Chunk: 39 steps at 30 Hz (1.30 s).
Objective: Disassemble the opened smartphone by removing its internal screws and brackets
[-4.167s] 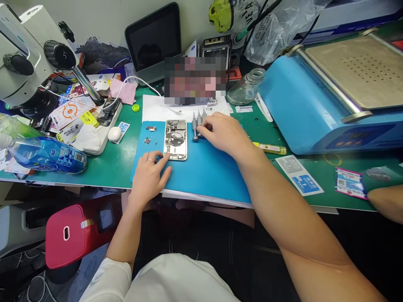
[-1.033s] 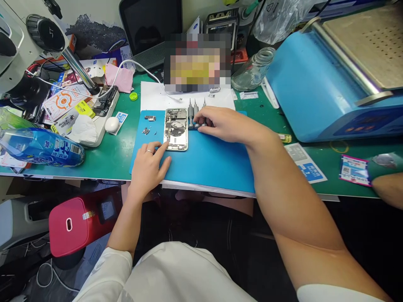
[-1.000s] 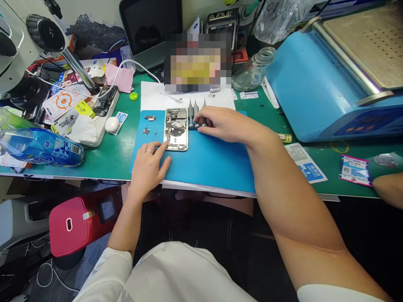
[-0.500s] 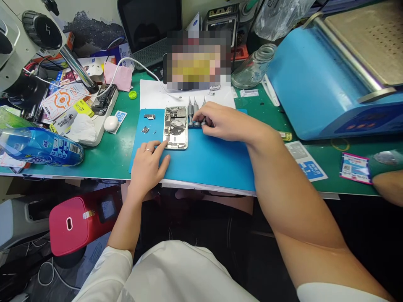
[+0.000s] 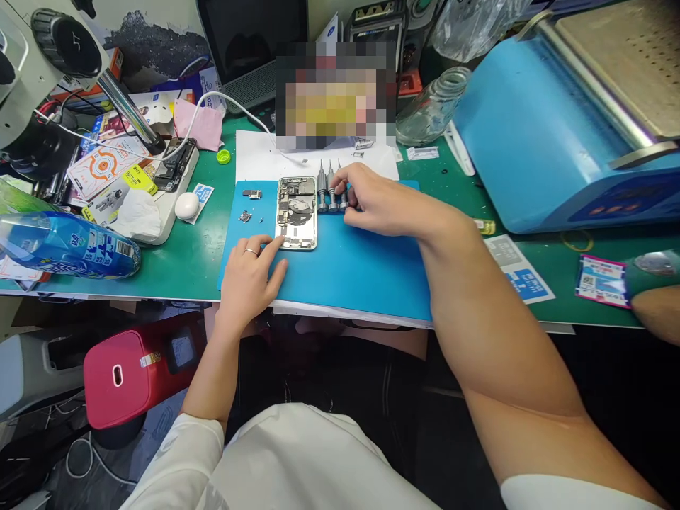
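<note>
An opened phone [image 5: 304,225], its inner parts exposed, lies upright in my view on the blue mat [image 5: 350,276]. My left hand [image 5: 249,273] rests palm down with fingers spread, the index fingertip touching the phone's lower left corner. To the right of the phone, several grey precision screwdrivers [image 5: 321,190] lie side by side, tips pointing away from me. Over the rightmost one my right hand [image 5: 366,198] has its fingers curled and closed on the handle, partly hiding it. Small loose parts [image 5: 252,194] and a small metal piece [image 5: 245,216] sit left of the phone.
Behind the mat are white paper [image 5: 255,152] and a blurred-out area. A glass jar [image 5: 433,106] and a large blue machine [image 5: 510,149] stand to the right. On the left are a microscope stand [image 5: 127,106], a blue bottle [image 5: 79,244] and a white earbud case [image 5: 186,206].
My right hand has shifted slightly right along the screwdrivers, uncovering more of the middle one. My left hand stays at the phone's corner. The view has moved a little.
</note>
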{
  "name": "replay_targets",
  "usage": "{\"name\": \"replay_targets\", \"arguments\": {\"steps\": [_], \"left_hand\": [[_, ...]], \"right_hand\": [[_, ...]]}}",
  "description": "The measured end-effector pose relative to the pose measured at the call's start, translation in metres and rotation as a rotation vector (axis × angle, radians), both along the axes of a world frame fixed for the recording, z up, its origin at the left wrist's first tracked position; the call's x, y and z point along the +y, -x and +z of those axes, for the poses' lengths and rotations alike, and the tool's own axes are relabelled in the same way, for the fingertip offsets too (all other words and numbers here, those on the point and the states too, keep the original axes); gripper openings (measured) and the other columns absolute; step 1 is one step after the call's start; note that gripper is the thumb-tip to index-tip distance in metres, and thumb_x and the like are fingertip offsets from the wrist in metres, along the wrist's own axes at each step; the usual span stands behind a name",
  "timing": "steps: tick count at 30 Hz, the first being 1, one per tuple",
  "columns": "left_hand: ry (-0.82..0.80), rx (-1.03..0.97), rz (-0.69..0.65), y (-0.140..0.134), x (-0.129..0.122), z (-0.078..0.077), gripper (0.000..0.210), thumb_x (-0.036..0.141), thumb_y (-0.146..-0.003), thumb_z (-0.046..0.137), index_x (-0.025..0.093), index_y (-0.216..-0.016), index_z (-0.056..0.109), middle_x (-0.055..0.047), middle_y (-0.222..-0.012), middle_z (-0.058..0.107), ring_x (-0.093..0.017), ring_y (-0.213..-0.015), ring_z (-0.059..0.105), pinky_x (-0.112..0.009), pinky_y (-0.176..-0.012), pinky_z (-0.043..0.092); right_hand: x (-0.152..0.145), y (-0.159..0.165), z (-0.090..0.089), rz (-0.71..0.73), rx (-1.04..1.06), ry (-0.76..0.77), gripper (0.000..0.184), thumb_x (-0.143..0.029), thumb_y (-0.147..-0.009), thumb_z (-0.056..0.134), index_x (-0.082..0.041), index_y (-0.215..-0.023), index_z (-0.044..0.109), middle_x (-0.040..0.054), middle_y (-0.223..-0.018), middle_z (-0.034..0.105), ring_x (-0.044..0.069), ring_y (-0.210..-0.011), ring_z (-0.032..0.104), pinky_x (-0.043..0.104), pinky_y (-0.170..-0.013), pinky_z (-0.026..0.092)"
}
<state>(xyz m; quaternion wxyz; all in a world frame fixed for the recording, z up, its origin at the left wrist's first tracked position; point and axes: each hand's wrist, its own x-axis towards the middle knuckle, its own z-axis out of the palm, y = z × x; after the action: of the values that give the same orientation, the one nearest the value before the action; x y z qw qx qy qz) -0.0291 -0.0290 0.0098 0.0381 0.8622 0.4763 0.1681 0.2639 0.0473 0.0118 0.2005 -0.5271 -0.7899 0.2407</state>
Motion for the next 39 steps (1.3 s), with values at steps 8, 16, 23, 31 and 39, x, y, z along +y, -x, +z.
{"name": "replay_targets", "arguments": {"steps": [8, 16, 23, 31, 39], "left_hand": [[-0.001, 0.001, -0.003, 0.0, 0.0, 0.0, 0.042, 0.037, -0.112, 0.048, 0.017, -0.145, 0.066, -0.015, -0.133, 0.069, -0.031, -0.109, 0.061, -0.045, -0.094, 0.05], [-0.005, -0.006, -0.006, 0.0, 0.0, 0.0, 0.043, 0.038, -0.111, 0.048, 0.017, -0.143, 0.066, -0.015, -0.131, 0.069, -0.03, -0.106, 0.06, -0.044, -0.094, 0.05], [-0.001, -0.009, -0.005, 0.0, 0.0, -0.001, 0.042, 0.038, -0.112, 0.048, 0.018, -0.143, 0.066, -0.015, -0.132, 0.069, -0.03, -0.107, 0.06, -0.044, -0.094, 0.05], [-0.038, 0.001, -0.017, -0.001, 0.0, -0.001, 0.042, 0.036, -0.111, 0.05, 0.015, -0.143, 0.068, -0.015, -0.131, 0.07, -0.03, -0.104, 0.06, -0.043, -0.093, 0.05], [-0.032, -0.01, -0.016, -0.001, 0.0, -0.002, 0.041, 0.036, -0.111, 0.049, 0.016, -0.139, 0.072, -0.014, -0.129, 0.07, -0.028, -0.1, 0.059, -0.044, -0.092, 0.049]], "right_hand": [[-0.001, 0.002, 0.003, 0.003, -0.044, -0.013, 0.048, -0.023, -0.077, 0.061, -0.023, -0.125, 0.057, 0.0133, -0.127, 0.058, 0.03, -0.097, 0.065, 0.045, -0.085, 0.053], [0.002, 0.0, -0.003, -0.001, -0.041, -0.022, 0.025, -0.041, -0.089, 0.07, -0.025, -0.108, 0.067, 0.0097, -0.124, 0.056, 0.025, -0.09, 0.062, 0.043, -0.079, 0.053], [0.005, -0.003, -0.013, 0.017, 0.003, -0.104, 0.026, -0.047, -0.092, 0.071, -0.025, -0.106, 0.069, 0.009, -0.121, 0.059, 0.022, -0.084, 0.058, 0.042, -0.074, 0.052], [0.006, -0.003, -0.014, -0.006, -0.023, -0.095, 0.027, -0.033, -0.085, 0.073, -0.026, -0.111, 0.067, 0.0083, -0.118, 0.059, 0.022, -0.081, 0.059, 0.042, -0.073, 0.05], [0.003, 0.0, -0.008, -0.022, -0.01, -0.036, 0.023, -0.041, -0.089, 0.073, -0.024, -0.106, 0.071, 0.0098, -0.124, 0.059, 0.023, -0.086, 0.059, 0.045, -0.081, 0.049]]}}
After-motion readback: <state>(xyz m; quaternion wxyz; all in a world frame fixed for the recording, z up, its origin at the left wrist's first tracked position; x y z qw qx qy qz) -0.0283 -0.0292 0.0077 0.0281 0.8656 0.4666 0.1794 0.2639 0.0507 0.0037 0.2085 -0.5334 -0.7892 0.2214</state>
